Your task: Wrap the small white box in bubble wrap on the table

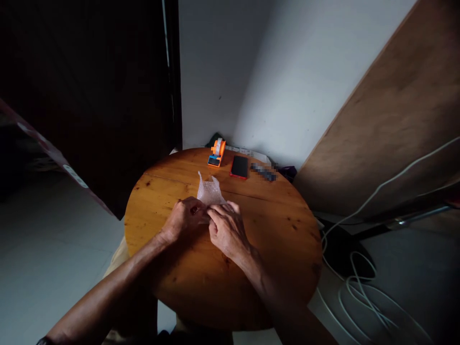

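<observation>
A piece of bubble wrap [210,190] rises from between my hands near the middle of the round wooden table [280,258]. My left hand [184,218] grips its near left side with curled fingers. On the near right side, my right hand [227,227] presses its bent fingers onto the wrap, close to the left fingertips. The far end of the wrap stands free with two uneven corners. Whether anything lies inside the wrap is hidden by my fingers.
Toward the back of the table stand an orange tape dispenser [216,153], a phone in a red case [239,166] and a blurred dark object [264,171]. A wall [223,72] rises behind. White cable [359,282] lies coiled on the floor at right.
</observation>
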Action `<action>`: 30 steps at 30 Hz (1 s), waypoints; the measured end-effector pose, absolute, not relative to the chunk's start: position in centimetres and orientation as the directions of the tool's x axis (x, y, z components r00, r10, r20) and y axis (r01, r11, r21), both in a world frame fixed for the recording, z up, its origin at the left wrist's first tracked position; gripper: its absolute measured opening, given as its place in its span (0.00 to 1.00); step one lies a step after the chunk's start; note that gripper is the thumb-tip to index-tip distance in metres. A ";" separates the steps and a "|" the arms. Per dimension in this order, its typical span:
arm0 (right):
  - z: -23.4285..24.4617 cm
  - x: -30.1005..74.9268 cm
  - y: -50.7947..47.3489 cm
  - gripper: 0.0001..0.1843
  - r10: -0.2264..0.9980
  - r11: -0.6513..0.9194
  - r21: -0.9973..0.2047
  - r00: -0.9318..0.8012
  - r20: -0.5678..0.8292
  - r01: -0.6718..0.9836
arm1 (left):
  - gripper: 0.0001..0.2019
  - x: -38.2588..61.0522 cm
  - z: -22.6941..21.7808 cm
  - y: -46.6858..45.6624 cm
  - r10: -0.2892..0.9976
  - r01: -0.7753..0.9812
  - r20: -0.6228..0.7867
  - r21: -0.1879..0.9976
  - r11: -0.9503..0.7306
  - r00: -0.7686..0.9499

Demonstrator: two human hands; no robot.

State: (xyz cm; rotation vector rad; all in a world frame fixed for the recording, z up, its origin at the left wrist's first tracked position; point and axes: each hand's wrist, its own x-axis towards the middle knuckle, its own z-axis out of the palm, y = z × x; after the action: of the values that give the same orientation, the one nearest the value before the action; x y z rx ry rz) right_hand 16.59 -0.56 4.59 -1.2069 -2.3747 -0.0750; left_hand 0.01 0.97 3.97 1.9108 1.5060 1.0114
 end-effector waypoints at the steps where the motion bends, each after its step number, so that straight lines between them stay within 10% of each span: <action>1: 4.6 16.6 -0.6 0.14 0.751 0.610 -0.161 -0.502 0.430 0.776 | 0.07 0.2 3.8 1.0 0.963 0.584 0.256 0.770 -0.258 0.088; 12: 4.3 16.9 -0.1 0.19 0.741 0.624 -0.178 -0.505 0.442 0.761 | 0.13 0.4 3.5 0.7 0.955 0.547 0.262 0.783 -0.295 0.140; 23: 3.8 17.2 0.3 0.13 0.712 0.639 -0.241 -0.443 0.545 0.731 | 0.15 0.6 2.9 0.6 0.795 0.626 0.498 0.507 -0.592 0.348; 30: 4.5 19.7 2.1 0.07 0.759 0.571 -0.423 -0.255 0.599 0.704 | 0.16 0.5 2.3 0.1 0.793 0.717 0.408 0.361 -0.596 0.453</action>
State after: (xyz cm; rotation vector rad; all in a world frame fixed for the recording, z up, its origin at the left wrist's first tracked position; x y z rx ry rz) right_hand 19.70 2.13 4.47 -1.1693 -2.0037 0.0881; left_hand 0.53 0.15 2.33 2.5586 1.3386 0.8307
